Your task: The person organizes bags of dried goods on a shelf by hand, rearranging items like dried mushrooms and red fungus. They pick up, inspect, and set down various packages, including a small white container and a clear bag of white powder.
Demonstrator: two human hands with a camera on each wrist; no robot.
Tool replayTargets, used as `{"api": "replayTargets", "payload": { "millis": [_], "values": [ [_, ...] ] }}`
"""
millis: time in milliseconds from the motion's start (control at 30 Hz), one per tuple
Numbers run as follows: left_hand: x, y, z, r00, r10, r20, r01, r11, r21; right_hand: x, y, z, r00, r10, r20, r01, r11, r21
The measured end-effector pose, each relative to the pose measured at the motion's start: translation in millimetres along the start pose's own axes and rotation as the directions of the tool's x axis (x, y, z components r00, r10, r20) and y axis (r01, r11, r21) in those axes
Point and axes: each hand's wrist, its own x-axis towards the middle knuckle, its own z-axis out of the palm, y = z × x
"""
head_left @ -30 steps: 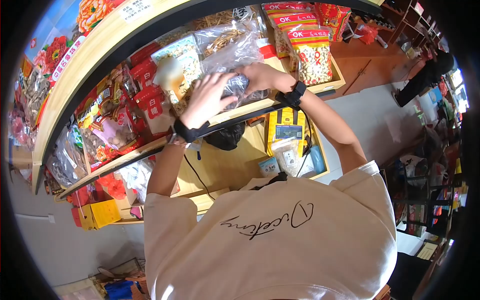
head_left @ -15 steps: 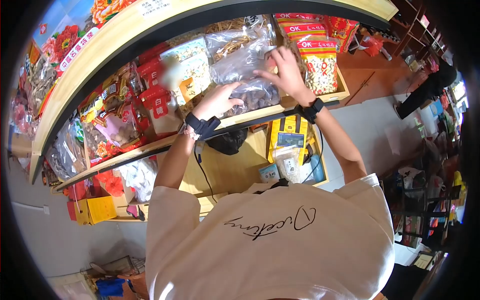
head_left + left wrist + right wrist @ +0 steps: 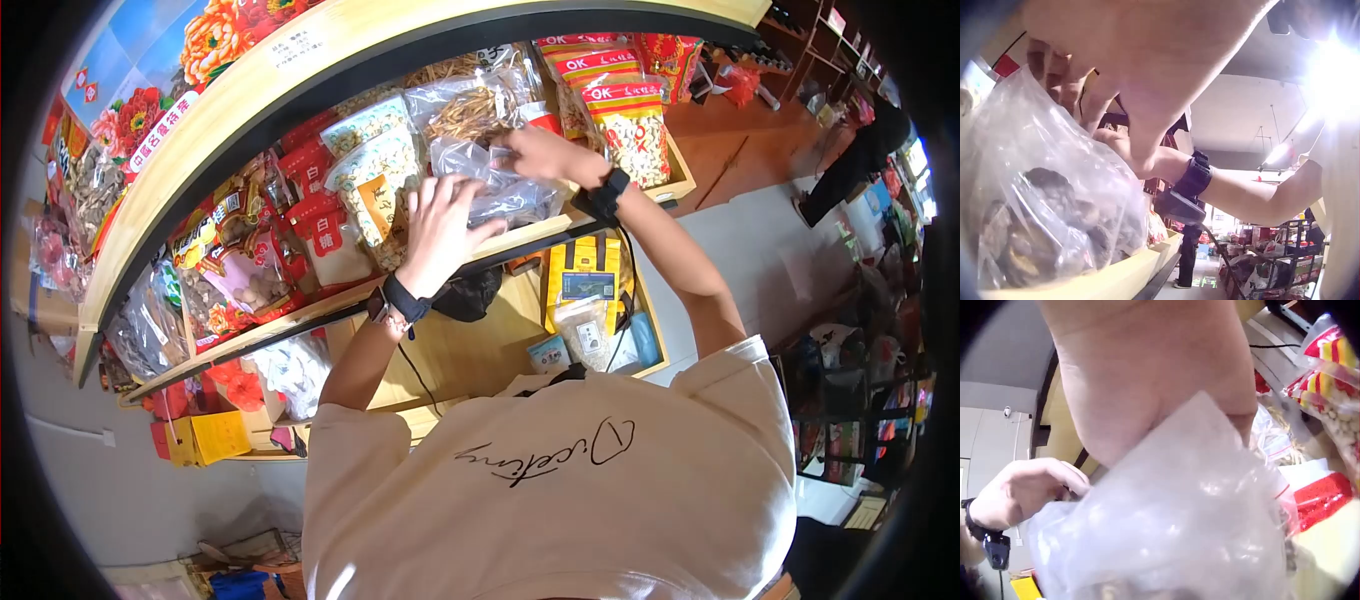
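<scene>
A clear plastic bag (image 3: 515, 195) of dark, lumpy dried pieces lies in a wooden shelf bin; brown lumps fill its lower part in the left wrist view. My left hand (image 3: 440, 235) is at the bag's left side, fingers spread and thumb reaching over the plastic. At the bag's upper edge is my right hand (image 3: 550, 158), with its fingertips on the loose plastic. In the right wrist view the plastic (image 3: 1179, 500) rises in front of that hand and hides its fingers, so I cannot tell whether they pinch it.
Behind lies a bag of thin, straw-like dried strips (image 3: 475, 112). Red-and-yellow OK packets (image 3: 630, 130) stand to the right, a pale packet (image 3: 375, 185) and red-and-white packets (image 3: 325, 240) to the left. The wooden bin edge (image 3: 530, 235) runs in front, with a yellow bag (image 3: 583, 275) below.
Since half a second ago my right hand has come down and left onto the bag's top, and my left fingers have lifted and spread. The loose plastic has bunched, uncovering more of the strips behind.
</scene>
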Motion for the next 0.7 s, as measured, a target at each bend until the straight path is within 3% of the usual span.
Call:
{"api": "replayTargets", "payload": {
  "millis": [33,100,167,200,233,267,367,433,467,500,567,633,667,700],
  "values": [
    [5,0,-2,0.994,0.043,-0.097,-0.045,0.999,-0.027,2,7,2,0.999,-0.046,-0.008,0.047,0.994,0.097],
    [24,-6,1,0.954,0.163,-0.252,-0.185,0.981,-0.063,9,10,-2,0.998,-0.043,0.048,0.038,0.993,0.110],
    [45,-17,3,0.898,0.303,-0.318,-0.287,0.953,0.098,18,17,4,0.993,-0.056,0.106,0.028,0.967,0.255],
    [50,-24,2,0.898,0.307,-0.317,-0.289,0.952,0.102,19,19,4,0.993,-0.027,0.112,0.000,0.973,0.231],
    [53,-31,1,0.984,0.156,-0.085,-0.158,0.987,-0.016,17,22,2,0.994,-0.029,0.108,0.003,0.973,0.232],
    [56,-38,1,0.986,0.014,0.164,0.002,0.995,-0.098,13,27,-1,0.990,-0.014,0.140,-0.024,0.964,0.266],
    [66,-57,15,0.969,-0.028,0.247,0.056,0.993,-0.105,2,48,3,0.986,0.036,0.161,-0.094,0.924,0.371],
    [68,-55,10,0.947,-0.075,0.312,0.123,0.983,-0.136,-5,55,18,0.987,0.133,0.087,-0.159,0.856,0.493],
    [71,-59,10,0.940,-0.057,0.337,0.137,0.966,-0.219,-19,26,-1,0.966,0.205,0.157,-0.258,0.749,0.610],
    [74,-64,10,0.935,-0.037,0.352,0.150,0.943,-0.299,-30,15,-6,0.967,0.202,0.158,-0.256,0.752,0.607],
    [69,-68,13,0.984,0.028,0.176,0.048,0.910,-0.411,-48,4,-16,0.970,0.100,-0.224,-0.052,0.977,0.209],
    [54,-35,-16,0.990,0.064,0.122,-0.042,0.983,-0.177,-69,-25,-22,0.979,0.032,-0.202,-0.046,0.997,-0.063],
    [52,-33,-14,0.973,0.149,0.178,-0.117,0.977,-0.180,-75,-32,-20,0.979,0.034,-0.202,-0.047,0.997,-0.061],
    [43,-24,-14,0.963,0.121,0.242,-0.113,0.992,-0.047,-80,-38,-14,0.988,-0.039,-0.149,0.000,0.967,-0.253]
  ]
}}
